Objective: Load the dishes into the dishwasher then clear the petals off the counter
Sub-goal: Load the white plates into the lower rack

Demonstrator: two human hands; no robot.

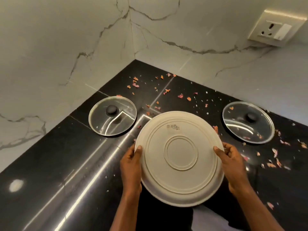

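Observation:
I hold a large cream plate [180, 157] with its ringed underside toward me, lifted above the black counter [58, 155]. My left hand [131, 165] grips its left rim, thumb on the underside. My right hand [232, 164] grips the right rim the same way. Two glass pot lids with black knobs lie on the counter: one [112, 115] to the left of the plate, the other [248, 122] to the right. Pink and orange dried petals [166, 91] are scattered over the counter corner and along its right side [275, 161].
Marble walls meet in a corner behind the counter. A wall socket [275, 28] sits at the upper right. The counter's front edge runs diagonally from lower left toward the plate. No dishwasher is in view.

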